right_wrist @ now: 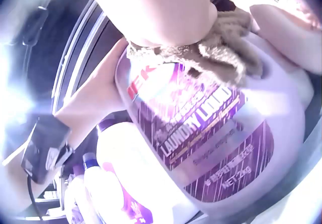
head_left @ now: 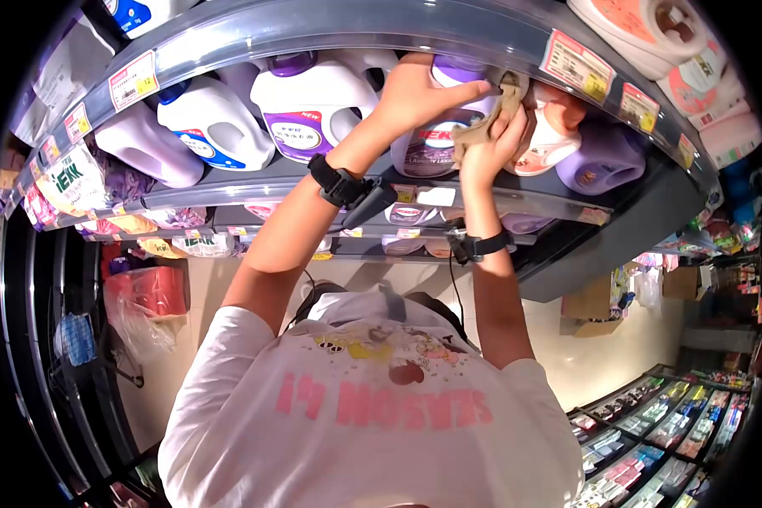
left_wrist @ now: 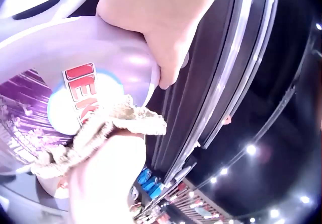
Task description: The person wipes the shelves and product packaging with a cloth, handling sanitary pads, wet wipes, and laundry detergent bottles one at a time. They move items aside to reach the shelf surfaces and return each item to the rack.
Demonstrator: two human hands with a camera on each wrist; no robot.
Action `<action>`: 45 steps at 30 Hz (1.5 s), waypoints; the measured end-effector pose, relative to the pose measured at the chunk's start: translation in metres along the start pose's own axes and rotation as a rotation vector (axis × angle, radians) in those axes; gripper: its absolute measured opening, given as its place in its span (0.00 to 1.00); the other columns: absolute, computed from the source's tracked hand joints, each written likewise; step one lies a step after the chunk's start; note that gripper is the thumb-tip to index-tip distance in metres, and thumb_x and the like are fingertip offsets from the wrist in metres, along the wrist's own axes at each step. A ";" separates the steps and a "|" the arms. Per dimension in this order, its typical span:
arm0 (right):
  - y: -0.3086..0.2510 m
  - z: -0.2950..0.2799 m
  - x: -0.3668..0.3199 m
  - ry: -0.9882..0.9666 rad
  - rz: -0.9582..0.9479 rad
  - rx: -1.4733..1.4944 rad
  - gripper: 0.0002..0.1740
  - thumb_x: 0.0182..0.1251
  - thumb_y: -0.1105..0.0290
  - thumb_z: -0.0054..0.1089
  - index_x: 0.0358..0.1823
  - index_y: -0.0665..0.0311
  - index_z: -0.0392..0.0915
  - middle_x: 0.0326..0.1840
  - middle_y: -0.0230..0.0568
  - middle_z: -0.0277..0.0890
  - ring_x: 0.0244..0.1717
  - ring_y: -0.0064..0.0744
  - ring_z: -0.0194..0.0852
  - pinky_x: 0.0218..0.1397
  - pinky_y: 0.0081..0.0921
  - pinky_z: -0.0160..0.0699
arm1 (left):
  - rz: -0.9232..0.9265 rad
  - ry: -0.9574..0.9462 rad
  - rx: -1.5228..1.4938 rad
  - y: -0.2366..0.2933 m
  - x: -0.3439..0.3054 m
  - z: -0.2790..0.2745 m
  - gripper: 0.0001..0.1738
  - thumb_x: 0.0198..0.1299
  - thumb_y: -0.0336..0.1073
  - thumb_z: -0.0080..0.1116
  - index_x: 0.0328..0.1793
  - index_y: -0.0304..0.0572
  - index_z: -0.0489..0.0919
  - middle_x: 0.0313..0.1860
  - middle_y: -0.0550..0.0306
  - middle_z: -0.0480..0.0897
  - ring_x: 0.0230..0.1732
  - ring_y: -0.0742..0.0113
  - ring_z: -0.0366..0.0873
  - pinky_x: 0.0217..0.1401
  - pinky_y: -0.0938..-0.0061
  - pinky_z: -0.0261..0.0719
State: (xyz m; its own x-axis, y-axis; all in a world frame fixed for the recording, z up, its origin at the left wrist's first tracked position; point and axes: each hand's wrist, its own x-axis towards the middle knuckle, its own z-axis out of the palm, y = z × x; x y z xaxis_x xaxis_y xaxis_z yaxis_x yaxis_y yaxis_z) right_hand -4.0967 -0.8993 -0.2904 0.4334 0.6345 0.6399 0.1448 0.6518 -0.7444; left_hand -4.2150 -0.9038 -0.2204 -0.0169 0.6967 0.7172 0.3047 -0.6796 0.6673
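Observation:
A lavender laundry liquid bottle (head_left: 427, 158) with a purple label stands on the shelf in front of the person. The left hand (head_left: 415, 97) holds it near the top, thumb stretched across it; the other fingers are hidden behind. The right hand (head_left: 493, 151) grips a crumpled beige cloth (head_left: 476, 135) against the bottle's front. In the right wrist view, the cloth (right_wrist: 221, 53) lies over the upper label, above the printed words. The left wrist view has the left hand (left_wrist: 161, 17) against the bottle's side and the cloth (left_wrist: 100, 133) beside the red logo.
White detergent bottles (head_left: 309, 106) line the shelf to the left; an orange-capped bottle (head_left: 550, 131) and a purple bottle (head_left: 601, 161) stand at right. A clear price rail (head_left: 347, 42) crosses above. A red bin (head_left: 148, 292) with plastic stands on the floor at left.

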 end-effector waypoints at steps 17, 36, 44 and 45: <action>-0.047 0.004 -0.020 -0.863 -0.975 -0.615 0.15 0.55 0.73 0.52 0.45 0.68 0.76 0.56 0.42 0.69 0.62 0.38 0.64 0.65 0.35 0.59 | -0.552 -0.530 0.004 0.003 0.023 -0.028 0.37 0.40 0.63 0.67 0.45 0.37 0.82 0.43 0.47 0.83 0.45 0.63 0.78 0.50 0.73 0.73; 0.022 -0.056 0.043 -0.701 -1.046 -0.350 0.24 0.56 0.71 0.58 0.57 0.56 0.72 0.65 0.44 0.61 0.67 0.49 0.55 0.67 0.48 0.54 | -0.363 -0.348 -0.198 -0.022 0.008 -0.022 0.25 0.48 0.48 0.68 0.46 0.37 0.80 0.41 0.57 0.83 0.42 0.73 0.77 0.49 0.79 0.73; 0.068 -0.039 -0.019 -0.200 0.208 0.181 0.20 0.71 0.68 0.41 0.61 0.69 0.62 0.56 0.42 0.68 0.56 0.32 0.65 0.61 0.25 0.61 | -0.482 -0.266 -0.206 -0.008 -0.003 -0.023 0.25 0.50 0.44 0.67 0.51 0.37 0.76 0.38 0.57 0.82 0.36 0.72 0.77 0.42 0.77 0.75; 0.066 -0.040 -0.021 -0.170 0.373 0.269 0.20 0.71 0.67 0.41 0.60 0.68 0.63 0.55 0.40 0.68 0.55 0.30 0.65 0.60 0.25 0.62 | -0.328 -0.175 -0.206 -0.019 -0.006 -0.017 0.26 0.49 0.45 0.67 0.51 0.36 0.76 0.38 0.56 0.82 0.36 0.71 0.77 0.42 0.76 0.75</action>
State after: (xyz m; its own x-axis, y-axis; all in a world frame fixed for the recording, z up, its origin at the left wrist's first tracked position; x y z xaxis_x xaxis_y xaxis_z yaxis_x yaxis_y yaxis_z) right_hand -4.0608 -0.8860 -0.3605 0.2576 0.8893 0.3779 -0.2374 0.4374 -0.8674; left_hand -4.2367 -0.8994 -0.2340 0.0858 0.9003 0.4268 0.1130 -0.4344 0.8936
